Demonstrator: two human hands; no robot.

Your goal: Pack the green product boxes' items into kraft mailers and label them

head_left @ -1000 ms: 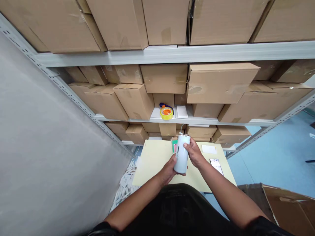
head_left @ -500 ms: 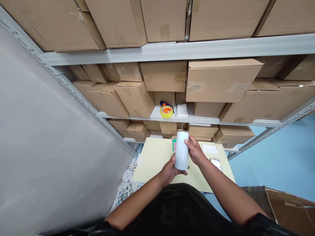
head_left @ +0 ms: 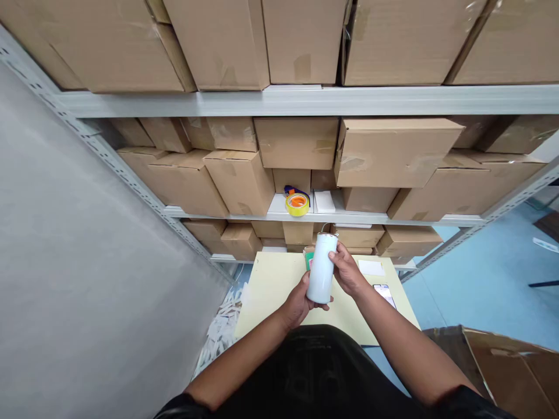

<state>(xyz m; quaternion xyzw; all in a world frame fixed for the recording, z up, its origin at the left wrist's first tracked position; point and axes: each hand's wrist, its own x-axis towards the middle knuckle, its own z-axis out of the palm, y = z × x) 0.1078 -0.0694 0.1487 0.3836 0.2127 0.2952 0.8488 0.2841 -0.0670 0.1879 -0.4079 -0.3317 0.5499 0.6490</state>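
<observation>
I hold a pale blue-white cylindrical bottle [head_left: 321,269] upright-tilted above a small yellowish table [head_left: 266,294]. My left hand [head_left: 298,301] grips its lower end from below. My right hand [head_left: 347,270] wraps its upper side, fingers closed on it. A thin wire loop sticks up from the bottle's top. Behind the bottle on the table lies a green and pink item [head_left: 309,259], mostly hidden.
A phone [head_left: 385,293] and a white card [head_left: 371,267] lie on the table's right part. Metal shelves [head_left: 305,102] full of cardboard boxes stand ahead, with a yellow tape roll [head_left: 297,204] on one. A grey wall is left, white scraps [head_left: 220,330] on the floor, an open box [head_left: 502,364] at right.
The bottle has been turned in my hands: the dark mark seen on its side a second ago no longer shows. Both hands keep their grip.
</observation>
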